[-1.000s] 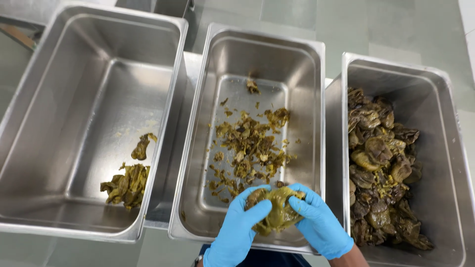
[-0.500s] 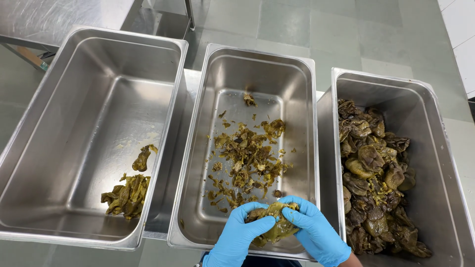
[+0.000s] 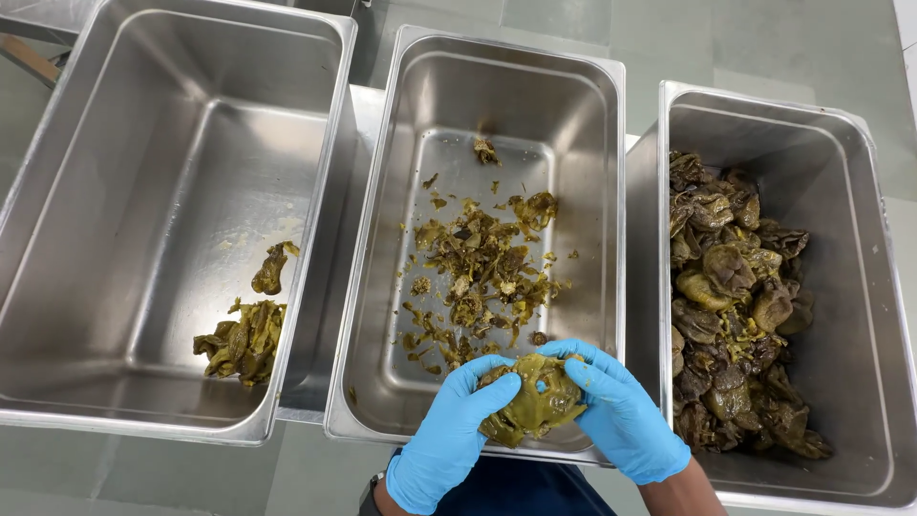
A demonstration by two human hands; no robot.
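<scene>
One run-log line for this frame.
left hand + right hand: gripping green pepper | over middle pan | scraps below

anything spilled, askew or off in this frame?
Nothing stands out. All three steel pans sit upright, and the green-brown scraps stay inside them; none shows on the floor. The left hand and right hand both grip one soft green piece over the middle pan's near edge.

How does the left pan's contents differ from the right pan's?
The left pan holds only a small clump of flat, yellow-green pieces near its front corner, with most of its floor bare; the right pan holds a deep pile of whole, darker brown-green peppers covering much of its floor. The left pieces look opened and limp; the right ones look plump and wrinkled. Both pans are rectangular steel.
</scene>
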